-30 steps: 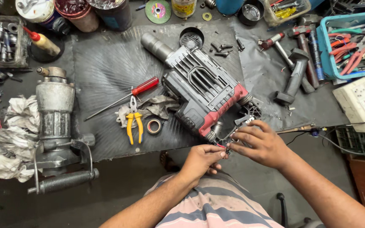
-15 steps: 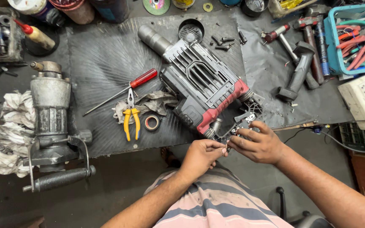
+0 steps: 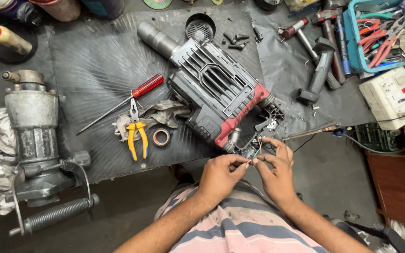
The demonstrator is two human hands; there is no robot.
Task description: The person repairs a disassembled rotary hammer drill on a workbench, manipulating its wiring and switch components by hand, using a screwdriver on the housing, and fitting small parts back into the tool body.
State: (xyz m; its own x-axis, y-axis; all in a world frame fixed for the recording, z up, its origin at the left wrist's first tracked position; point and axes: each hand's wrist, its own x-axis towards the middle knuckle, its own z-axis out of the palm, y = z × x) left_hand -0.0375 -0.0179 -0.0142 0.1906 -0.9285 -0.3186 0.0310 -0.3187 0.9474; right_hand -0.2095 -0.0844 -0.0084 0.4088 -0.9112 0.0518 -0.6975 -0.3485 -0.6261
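Note:
A black and red power tool (image 3: 216, 93) lies on a black ribbed mat (image 3: 94, 61), its rear end opened with thin wires (image 3: 258, 149) hanging out. My left hand (image 3: 221, 173) and my right hand (image 3: 275, 171) meet just below that end. Both pinch the thin wires between thumb and fingertips. The wire ends are partly hidden by my fingers.
On the mat lie a red-handled screwdriver (image 3: 132, 96), yellow pliers (image 3: 136, 133), a tape roll (image 3: 161, 137) and a rag (image 3: 162, 115). A grey motor housing (image 3: 36, 136) sits at the left. Hammers (image 3: 317, 70), a blue tool tray (image 3: 380, 35) and a white socket box (image 3: 392, 96) are at the right.
My hands have drawn slightly down and away from the tool's open end, still holding the wires. The view has shifted closer.

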